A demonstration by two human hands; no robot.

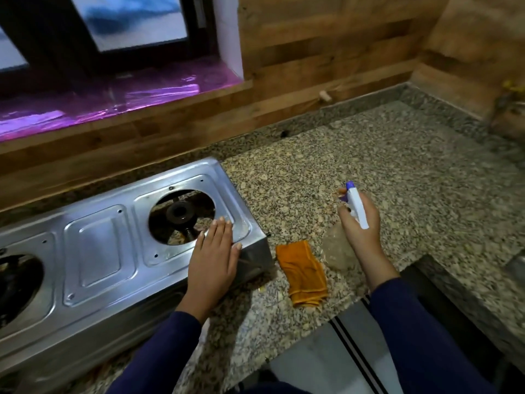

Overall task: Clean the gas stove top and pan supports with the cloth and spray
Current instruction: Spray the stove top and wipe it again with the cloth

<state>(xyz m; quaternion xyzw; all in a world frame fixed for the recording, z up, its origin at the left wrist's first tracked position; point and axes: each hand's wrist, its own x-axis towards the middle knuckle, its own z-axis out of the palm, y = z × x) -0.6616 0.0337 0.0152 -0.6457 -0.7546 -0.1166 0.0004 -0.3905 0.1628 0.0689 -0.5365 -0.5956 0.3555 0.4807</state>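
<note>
Stove (96, 251) edge under left hand (213, 257), spray (356, 206) gripped

The left hand (214, 255) lies flat (fingers (220, 230) straight); right hand (362, 226) raised, curled.

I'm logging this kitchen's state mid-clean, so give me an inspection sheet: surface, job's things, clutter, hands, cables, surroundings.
Surface: speckled granite counter; the stove stands on its left part.
Job's things: steel stove top with a bare burner in its right opening; pan supports not in view; orange cloth lies rumpled on the counter right of the stove; spray bottle held above the counter.
Clutter: a small pale stub low on the wall.
Hands: left hand rests flat, fingers straight, on the stove top's right front corner; right hand grips the spray bottle.
Cables: nothing seen.
Surroundings: wood-look wall, window with a purple sill.
</note>
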